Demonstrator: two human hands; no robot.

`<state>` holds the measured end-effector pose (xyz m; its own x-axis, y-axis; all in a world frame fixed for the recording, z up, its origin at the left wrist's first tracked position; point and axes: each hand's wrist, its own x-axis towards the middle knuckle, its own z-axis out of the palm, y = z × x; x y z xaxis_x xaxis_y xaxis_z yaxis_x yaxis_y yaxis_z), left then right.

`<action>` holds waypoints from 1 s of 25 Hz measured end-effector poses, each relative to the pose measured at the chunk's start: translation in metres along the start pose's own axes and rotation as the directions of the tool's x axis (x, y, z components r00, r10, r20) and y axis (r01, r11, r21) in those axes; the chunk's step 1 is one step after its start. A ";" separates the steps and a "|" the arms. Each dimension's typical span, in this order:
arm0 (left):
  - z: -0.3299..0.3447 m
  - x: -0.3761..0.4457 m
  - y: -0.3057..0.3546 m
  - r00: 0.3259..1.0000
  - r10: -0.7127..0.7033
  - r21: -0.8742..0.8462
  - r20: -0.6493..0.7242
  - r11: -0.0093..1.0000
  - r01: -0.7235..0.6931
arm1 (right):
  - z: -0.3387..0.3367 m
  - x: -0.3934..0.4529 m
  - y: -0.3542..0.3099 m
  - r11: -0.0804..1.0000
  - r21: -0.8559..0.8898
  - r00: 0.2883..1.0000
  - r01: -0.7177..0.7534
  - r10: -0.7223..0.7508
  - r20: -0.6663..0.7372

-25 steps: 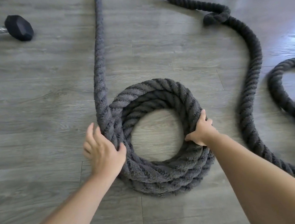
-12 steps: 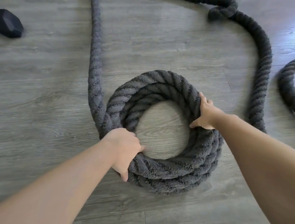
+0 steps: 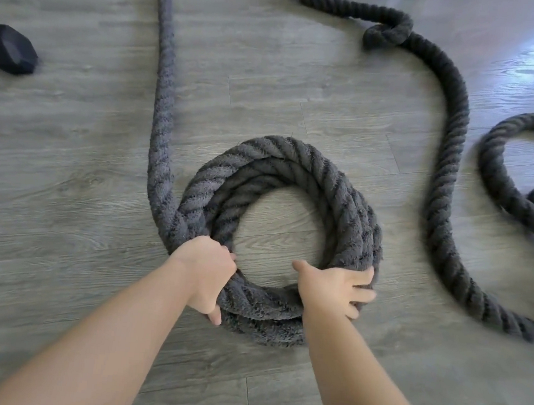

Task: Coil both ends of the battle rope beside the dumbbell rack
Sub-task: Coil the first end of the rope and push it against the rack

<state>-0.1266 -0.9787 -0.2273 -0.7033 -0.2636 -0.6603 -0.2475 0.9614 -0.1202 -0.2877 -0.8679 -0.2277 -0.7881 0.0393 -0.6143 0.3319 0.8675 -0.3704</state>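
A thick dark grey battle rope lies on the wood floor, one end wound into a stacked round coil (image 3: 349, 209) in the middle. My left hand (image 3: 208, 270) grips the coil's near-left side, fingers wrapped over the strands. On the near-right side my right hand (image 3: 337, 287) rests with fingers spread over the top and the thumb inside the ring. A loose length (image 3: 163, 102) runs from the coil's left side toward the far edge. Another length (image 3: 447, 160) snakes across the right with a kink at the top.
A black hex dumbbell head (image 3: 9, 49) lies on the floor at the far left. A second loose loop of rope (image 3: 500, 177) sits at the right edge. Grey wood planks surround the coil.
My right hand has slid from the coil's right side down to its near-right side and spread its fingers. The left hand keeps its grip at the near-left. The view has shifted slightly.
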 end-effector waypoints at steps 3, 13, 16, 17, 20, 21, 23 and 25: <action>-0.001 -0.002 0.002 0.999 -0.016 0.013 -0.037 1.000 0.017 | 0.002 0.001 0.003 0.998 -0.058 0.999 0.017 -0.015 0.035; -0.035 0.011 0.017 0.948 -0.308 -0.228 -0.084 0.932 0.282 | 0.006 0.055 -0.085 0.810 -0.348 0.881 0.472 -0.440 0.173; -0.050 0.025 0.018 0.918 -0.389 -0.312 -0.075 0.884 0.349 | 0.010 0.055 -0.114 0.782 -0.323 0.846 0.533 -0.489 0.213; -0.055 0.031 0.017 0.912 -0.405 -0.336 -0.060 0.869 0.364 | 0.015 0.048 -0.116 0.809 -0.316 0.868 0.496 -0.473 0.152; -0.064 0.042 0.012 0.908 -0.420 -0.416 0.000 0.825 0.382 | 0.040 0.015 -0.108 0.943 -0.190 0.961 0.275 -0.268 0.060; -0.066 0.044 0.011 0.906 -0.423 -0.432 0.003 0.817 0.383 | 0.047 0.010 -0.105 0.960 -0.151 0.971 0.236 -0.228 0.065; -0.069 0.045 0.010 0.908 -0.419 -0.425 -0.020 0.825 0.371 | 0.053 0.017 -0.102 0.959 -0.121 0.966 0.256 -0.251 0.059; -0.067 0.041 0.006 0.932 -0.351 -0.421 -0.086 0.861 0.285 | 0.052 0.024 -0.101 0.933 -0.158 0.946 0.323 -0.320 0.046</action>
<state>-0.2017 -0.9889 -0.2057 -0.6262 -0.5902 -0.5095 -0.6943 0.7194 0.0201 -0.3134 -0.9806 -0.2414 -0.8280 -0.2635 -0.4949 -0.0272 0.9005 -0.4339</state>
